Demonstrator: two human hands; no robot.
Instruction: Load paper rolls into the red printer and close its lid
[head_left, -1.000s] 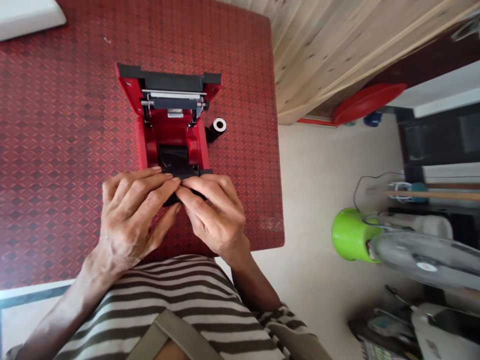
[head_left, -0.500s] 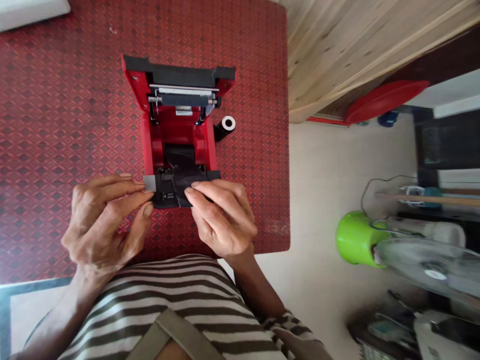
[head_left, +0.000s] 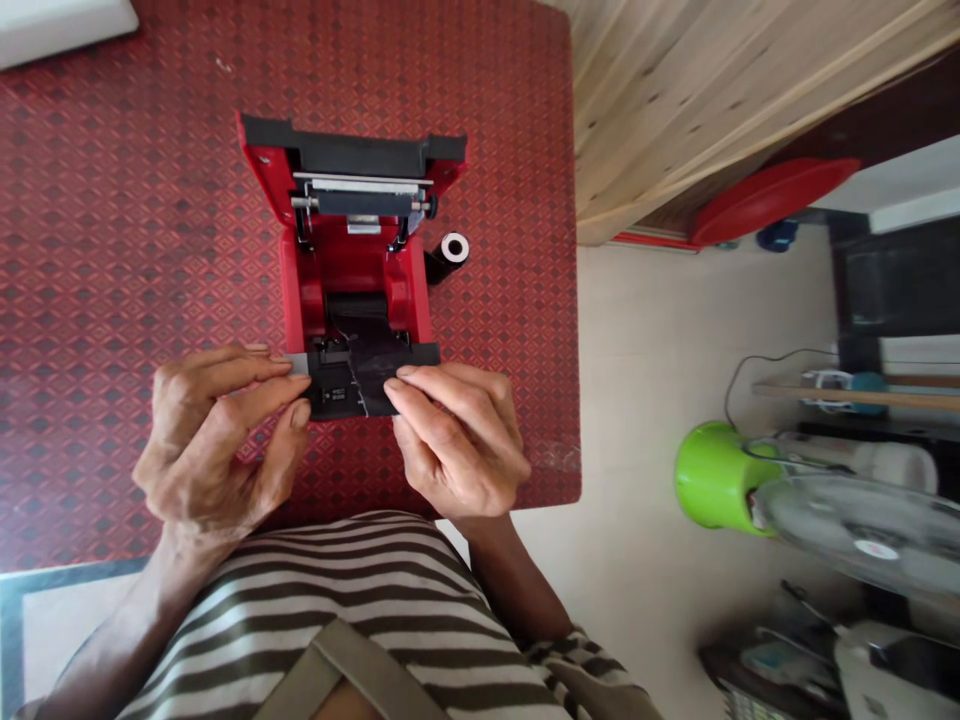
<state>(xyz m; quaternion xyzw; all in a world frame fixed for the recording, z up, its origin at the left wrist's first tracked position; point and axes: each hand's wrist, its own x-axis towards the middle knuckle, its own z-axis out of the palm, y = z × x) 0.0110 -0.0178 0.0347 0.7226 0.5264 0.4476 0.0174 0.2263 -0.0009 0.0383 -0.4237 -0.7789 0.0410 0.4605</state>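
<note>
A red and black label printer (head_left: 291,290) lies open on the table, its lid (head_left: 360,155) tipped back and a roller (head_left: 364,203) showing inside it. Black ribbon film (head_left: 375,355) runs from a dark roll in the body out over the black front part. Pinched between the thumb and fingers of my right hand (head_left: 465,435) is the film, at the front right edge. My left hand (head_left: 217,435) grips the printer's front left corner, fingertips on its grey end and thumb at the front edge. Next to the printer's right side is a black roll (head_left: 448,258) with a white core.
The table cover (head_left: 150,180) is red and patterned, and its right edge drops to a tiled floor. A white object (head_left: 67,25) sits at the far left corner. Off to the right are wooden boards (head_left: 675,100), a green bucket (head_left: 712,475) and a fan (head_left: 862,535).
My right hand has shifted slightly to the right with the film, which lies a little farther right over the front part. My left hand stays at the corner, barely moved.
</note>
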